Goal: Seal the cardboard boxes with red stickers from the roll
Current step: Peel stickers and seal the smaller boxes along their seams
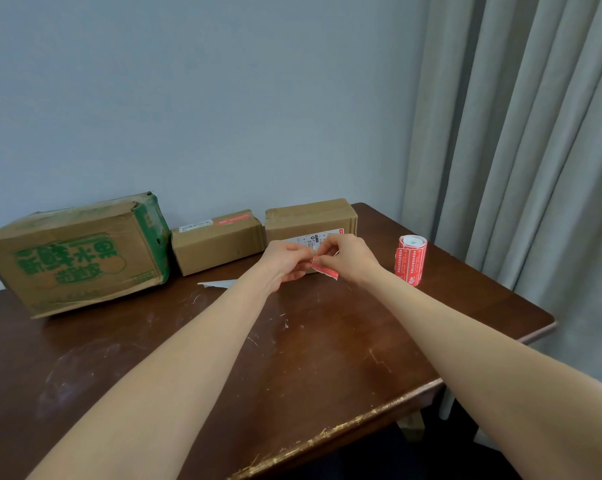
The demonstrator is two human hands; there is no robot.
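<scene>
A scratched brown wooden table [292,358] is seen nearest, and two bare forearms are stretched across it. Above its far half, one red sticker [325,271] is pinched at its upper end between the curled fingertips of the left hand [285,261] and the right hand [348,258]. The rest of the sticker hangs down beneath the right hand. White print is carried on it but cannot be read.

One white paper strip [218,283] lies flat on the table just left of the hands. One roll of red stickers [411,263] is stood on end to the right, apart from the hands, its writing too small to read.

Three cardboard boxes are lined up along the wall. The large box [74,258] on the left is printed with big green characters. The middle box [219,245] bears a white barcode label [195,227] and a red seal [233,220] on top. The right box [310,216] carries a shipping label [313,239], partly hidden by the hands.
</scene>
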